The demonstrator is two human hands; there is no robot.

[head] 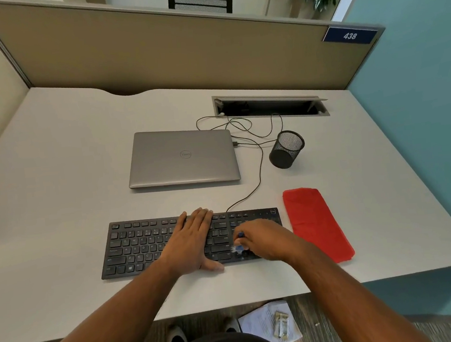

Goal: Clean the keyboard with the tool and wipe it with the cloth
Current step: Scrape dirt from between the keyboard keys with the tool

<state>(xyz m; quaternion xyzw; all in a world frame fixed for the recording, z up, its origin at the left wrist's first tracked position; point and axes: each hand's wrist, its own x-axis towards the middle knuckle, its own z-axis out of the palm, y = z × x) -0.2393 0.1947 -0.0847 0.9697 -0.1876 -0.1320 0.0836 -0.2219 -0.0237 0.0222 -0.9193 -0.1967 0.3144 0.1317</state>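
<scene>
A black keyboard lies near the front of the grey desk. My left hand rests flat on its middle keys with fingers straight. My right hand grips a small blue brush tool, whose pale bristles touch the keys on the keyboard's right part, left of the number pad. A folded red cloth lies on the desk just right of the keyboard, apart from both hands.
A closed silver laptop sits behind the keyboard. A black mesh pen cup stands to its right, with cables running to a desk cable hatch. Papers lie on the floor below the desk's front edge.
</scene>
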